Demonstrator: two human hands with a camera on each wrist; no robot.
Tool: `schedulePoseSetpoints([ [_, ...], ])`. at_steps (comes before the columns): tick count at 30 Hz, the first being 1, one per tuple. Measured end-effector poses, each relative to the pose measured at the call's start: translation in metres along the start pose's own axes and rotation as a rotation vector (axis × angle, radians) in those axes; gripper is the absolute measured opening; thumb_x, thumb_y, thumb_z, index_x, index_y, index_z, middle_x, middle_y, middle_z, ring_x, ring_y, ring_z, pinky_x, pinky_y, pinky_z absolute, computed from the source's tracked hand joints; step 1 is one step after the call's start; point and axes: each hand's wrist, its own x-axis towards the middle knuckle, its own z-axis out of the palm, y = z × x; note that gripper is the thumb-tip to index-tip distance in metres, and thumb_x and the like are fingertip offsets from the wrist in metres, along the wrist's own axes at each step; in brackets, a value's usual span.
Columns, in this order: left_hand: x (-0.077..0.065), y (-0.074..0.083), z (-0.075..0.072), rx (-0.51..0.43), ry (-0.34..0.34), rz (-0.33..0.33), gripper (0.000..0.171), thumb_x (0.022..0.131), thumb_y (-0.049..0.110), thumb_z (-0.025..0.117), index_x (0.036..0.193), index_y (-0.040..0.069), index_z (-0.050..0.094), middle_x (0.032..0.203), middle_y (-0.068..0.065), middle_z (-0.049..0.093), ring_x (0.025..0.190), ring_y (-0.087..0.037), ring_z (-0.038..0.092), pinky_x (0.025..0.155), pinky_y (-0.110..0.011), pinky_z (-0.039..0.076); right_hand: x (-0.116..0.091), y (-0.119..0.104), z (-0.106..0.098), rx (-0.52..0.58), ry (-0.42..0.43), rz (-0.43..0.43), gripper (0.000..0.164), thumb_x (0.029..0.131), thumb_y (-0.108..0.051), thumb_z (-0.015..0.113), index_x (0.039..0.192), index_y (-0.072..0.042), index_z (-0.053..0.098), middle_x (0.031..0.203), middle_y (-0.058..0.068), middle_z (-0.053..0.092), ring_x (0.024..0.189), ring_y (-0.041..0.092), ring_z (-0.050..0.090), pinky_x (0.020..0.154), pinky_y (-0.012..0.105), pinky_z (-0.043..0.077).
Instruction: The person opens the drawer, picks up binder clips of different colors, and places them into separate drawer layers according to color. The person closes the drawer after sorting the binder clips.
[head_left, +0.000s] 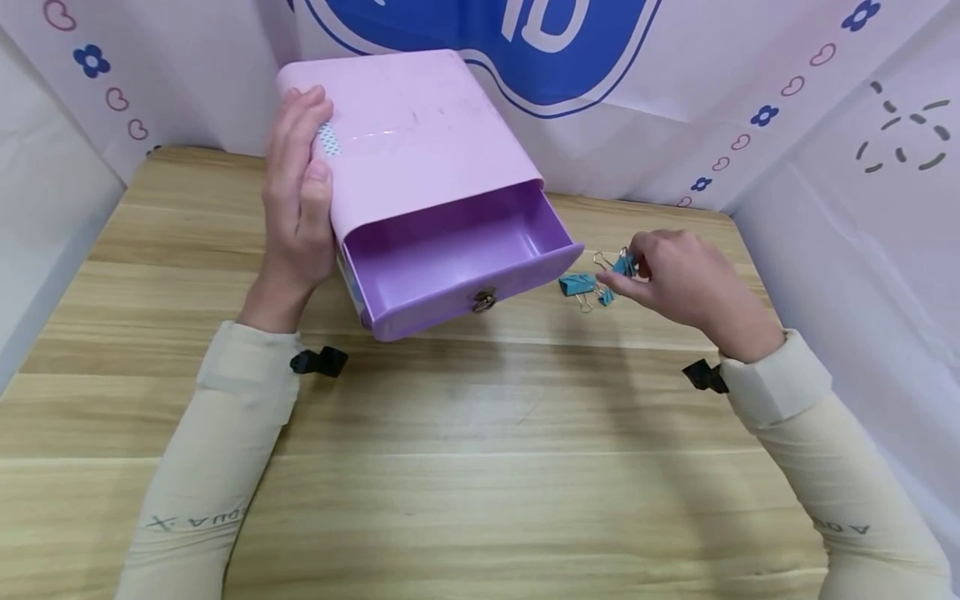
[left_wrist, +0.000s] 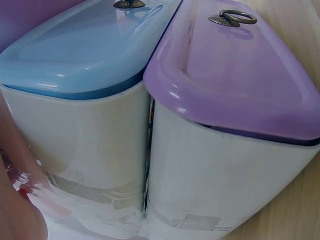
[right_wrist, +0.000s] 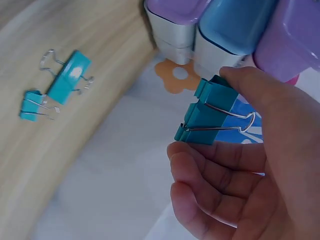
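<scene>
A pink-topped drawer box (head_left: 420, 125) stands on the table with its upper purple drawer (head_left: 450, 242) pulled out, bare inside. My left hand (head_left: 292, 183) rests against the box's left side, fingertips and thumb on the top edge. Lower down, the left wrist view shows a blue drawer (left_wrist: 85, 50) and a purple drawer (left_wrist: 235, 75), both closed. My right hand (head_left: 686, 279) pinches a teal binder clip (right_wrist: 212, 110) between thumb and fingers. Beside that hand, a large teal binder clip (head_left: 576, 285) and a small teal binder clip (head_left: 605, 297) lie on the table.
The wooden table (head_left: 465, 467) has white printed sheeting (head_left: 675, 150) behind it and at its sides. A ring pull (head_left: 483, 301) sticks out from the open drawer's front. Black wrist cameras sit at both cuffs.
</scene>
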Motion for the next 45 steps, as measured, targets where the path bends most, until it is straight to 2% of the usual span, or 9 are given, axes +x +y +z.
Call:
schedulePoseSetpoints([
  [2,0.001,0.010,0.000,-0.005,-0.007,-0.011,0.061,0.084,0.024,0.031,0.130,-0.011,0.053,0.141,-0.027,0.048,0.144,-0.023,0.034,0.124,-0.032,0.017,0.001,-0.002,-0.006,-0.001,0.020,-0.013,0.045,0.086,-0.051,0.064,0.071,-0.009,0.057,0.063,0.003,0.054,0.052,0.016,0.046,0.047,0.026,0.036],
  [5,0.001,0.012,0.000,-0.005,-0.010,-0.017,0.061,0.084,0.024,0.031,0.129,-0.011,0.052,0.141,-0.027,0.048,0.144,-0.025,0.033,0.124,-0.031,0.017,0.003,-0.004,-0.018,-0.015,0.039,-0.027,0.047,0.087,-0.052,0.062,0.070,-0.009,0.056,0.061,0.003,0.052,0.051,0.016,0.046,0.047,0.027,0.036],
  [13,0.001,0.011,0.001,-0.007,0.000,-0.014,0.061,0.084,0.023,0.031,0.130,-0.012,0.052,0.140,-0.029,0.048,0.144,-0.024,0.034,0.124,-0.032,0.018,0.011,-0.017,-0.052,-0.048,0.076,-0.032,0.051,0.087,-0.058,0.056,0.072,-0.010,0.055,0.065,0.004,0.055,0.055,0.019,0.049,0.050,0.028,0.039],
  [23,0.000,0.010,0.000,-0.005,0.003,-0.006,0.061,0.084,0.023,0.031,0.129,-0.013,0.052,0.139,-0.030,0.048,0.144,-0.023,0.034,0.125,-0.032,0.017,0.021,-0.045,-0.076,-0.039,0.139,-0.090,0.049,0.088,-0.056,0.056,0.074,-0.009,0.053,0.066,0.003,0.052,0.057,0.020,0.047,0.052,0.029,0.037],
  [31,0.000,0.005,0.001,-0.010,0.013,0.011,0.062,0.085,0.027,0.031,0.130,-0.009,0.054,0.140,-0.025,0.051,0.143,-0.020,0.035,0.125,-0.033,0.018,0.030,-0.067,-0.085,-0.064,0.149,-0.152,0.049,0.087,-0.057,0.058,0.079,-0.009,0.056,0.069,0.003,0.055,0.059,0.019,0.049,0.053,0.028,0.037],
  [37,0.000,0.005,-0.001,-0.007,0.013,0.011,0.061,0.085,0.026,0.032,0.129,-0.010,0.054,0.139,-0.027,0.050,0.143,-0.020,0.035,0.124,-0.033,0.018,0.040,-0.084,-0.086,-0.069,0.091,-0.181,0.051,0.086,-0.061,0.056,0.086,-0.010,0.060,0.073,0.003,0.058,0.064,0.019,0.051,0.056,0.028,0.039],
  [45,0.001,0.009,-0.001,-0.009,-0.001,0.007,0.060,0.085,0.022,0.032,0.129,-0.012,0.052,0.140,-0.029,0.048,0.143,-0.025,0.035,0.125,-0.033,0.017,0.049,-0.098,-0.081,-0.051,0.022,-0.210,0.051,0.087,-0.061,0.055,0.083,-0.010,0.059,0.073,0.002,0.057,0.063,0.018,0.052,0.055,0.027,0.042],
])
